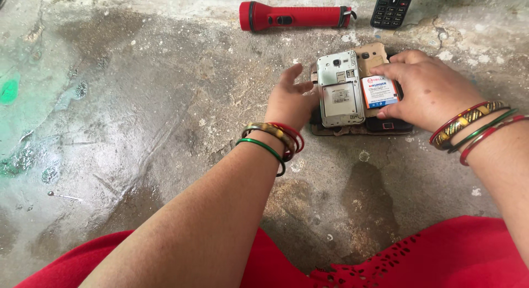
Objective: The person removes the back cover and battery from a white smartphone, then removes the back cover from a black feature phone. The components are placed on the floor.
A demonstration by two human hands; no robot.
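So there's an opened-up phone point(340, 89) lying back side up with its cover off, silver-grey frame and the bare battery bay showing, and it sits on top of a little pile of other phones on the concrete floor point(138, 128), toward the far edge and a bit right of middle. Just beside it on the right is a white, blue and orange battery point(379, 92), touching the phone's right edge and lying over a gold back cover point(370, 54) that pokes out behind it. Under the whole lot you can see a dark phone point(389, 125) sticking out at the near side. The right hand point(427, 89) comes in from the right and its fingers point(386, 72) are curled down onto the battery, pressing or pinching it at the top edge, not a full grip from what I can see. The left hand point(291, 100) is on the left side of the pile with the fingers loose and open, the thumb side up against the phone's left edge, holding nothing. Both wrists have red, green and gold bangles point(273, 139). Further out, a red torch point(295, 16) lies on its side along the far edge of the floor, and right of it a black keypad phone point(391, 8) is half cut off at the edge. Red fabric point(441, 255) fills the near edge.
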